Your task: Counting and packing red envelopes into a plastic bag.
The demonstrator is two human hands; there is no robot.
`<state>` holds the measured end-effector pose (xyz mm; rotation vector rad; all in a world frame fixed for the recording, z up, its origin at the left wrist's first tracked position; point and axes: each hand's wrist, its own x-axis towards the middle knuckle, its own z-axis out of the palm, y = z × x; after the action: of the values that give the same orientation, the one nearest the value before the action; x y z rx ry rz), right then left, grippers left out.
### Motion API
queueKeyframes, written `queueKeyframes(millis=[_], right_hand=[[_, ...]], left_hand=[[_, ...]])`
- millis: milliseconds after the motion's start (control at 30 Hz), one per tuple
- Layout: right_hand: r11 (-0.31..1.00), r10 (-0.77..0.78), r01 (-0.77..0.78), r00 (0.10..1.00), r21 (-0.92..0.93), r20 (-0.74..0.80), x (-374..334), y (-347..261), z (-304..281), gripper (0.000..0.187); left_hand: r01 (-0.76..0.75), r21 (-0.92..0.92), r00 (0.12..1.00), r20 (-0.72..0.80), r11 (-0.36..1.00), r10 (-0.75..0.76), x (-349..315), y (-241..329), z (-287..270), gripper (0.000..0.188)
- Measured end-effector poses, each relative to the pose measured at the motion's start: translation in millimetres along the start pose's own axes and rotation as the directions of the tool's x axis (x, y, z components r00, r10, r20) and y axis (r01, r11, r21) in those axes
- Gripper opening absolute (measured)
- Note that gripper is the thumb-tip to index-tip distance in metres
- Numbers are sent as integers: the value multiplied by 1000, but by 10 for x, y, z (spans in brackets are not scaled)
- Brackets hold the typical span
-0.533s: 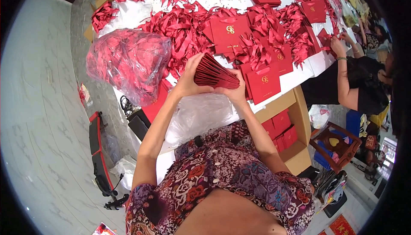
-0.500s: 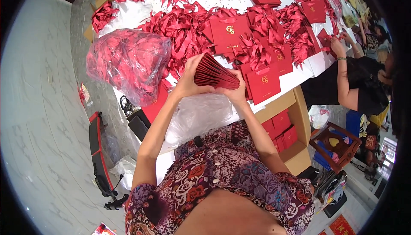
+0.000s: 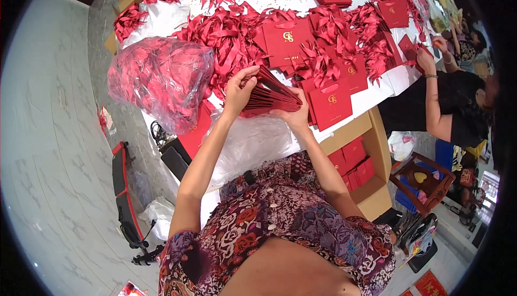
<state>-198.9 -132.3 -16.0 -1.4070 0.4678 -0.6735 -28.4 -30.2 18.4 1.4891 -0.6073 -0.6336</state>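
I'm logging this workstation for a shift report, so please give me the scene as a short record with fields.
Left hand: at the spread left end of the red stack; exact grip unclear
Right hand: gripping the stack's narrower right end
Stack: fanned open, held up over the near table edge
Table: white-covered, bearing red ribbons and red bags
Left: clear sack, red contents
Right: open carton with red items inside
Nearby: co-worker in black

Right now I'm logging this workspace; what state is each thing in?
Red stack: held, fanned out at its left end
Left hand: curled, at the fanned end
Right hand: gripping the other end
Ribbons: heaped, tangled
Large plastic bag: full, bulging
Clear plastic sheet: crumpled
Cardboard box: open, red packs inside
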Motion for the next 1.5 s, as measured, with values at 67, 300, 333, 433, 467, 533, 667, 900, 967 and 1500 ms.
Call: queueKeyframes(millis=[67,300,333,433,467,533,667,900,967,1500], right_hand=[[999,-17,18,1000,-37,16,6,1,10,73],[996,-75,75,997,-47,-10,27,98,29,69],[996,-85,85,996,-40,2,19,91,46,69],[999,-20,20,1000,-38,-6,41,81,25,65],[999,5,-5,1000,-49,-2,51,91,9,63],[998,-9,8,1000,-59,-13,46,95,-5,61],[998,15,-19,998,-60,-57,45,95,9,59],[995,-81,78,996,-56,-43,160,85,54,54],[996,-81,81,997,-46,14,204,117,51,57],[1000,4,-4,1000,-3,27,125,157,37,61]], left_hand=[[-103,85,994,-13,991,105,41,-52,-35,32],[85,361,993,42,929,-107,0,-47,-65,41],[89,325,994,39,942,-107,-9,-63,-75,42],[21,338,996,79,941,-51,7,-47,-133,44],[-52,382,992,127,923,3,23,-6,-151,46],[-159,397,975,206,904,81,12,111,-240,69],[-319,471,866,497,823,52,8,319,-383,118],[-174,534,886,451,828,-104,7,387,-354,124],[-274,512,895,445,814,21,17,296,-353,125],[-294,429,897,432,854,92,5,184,-305,112]])
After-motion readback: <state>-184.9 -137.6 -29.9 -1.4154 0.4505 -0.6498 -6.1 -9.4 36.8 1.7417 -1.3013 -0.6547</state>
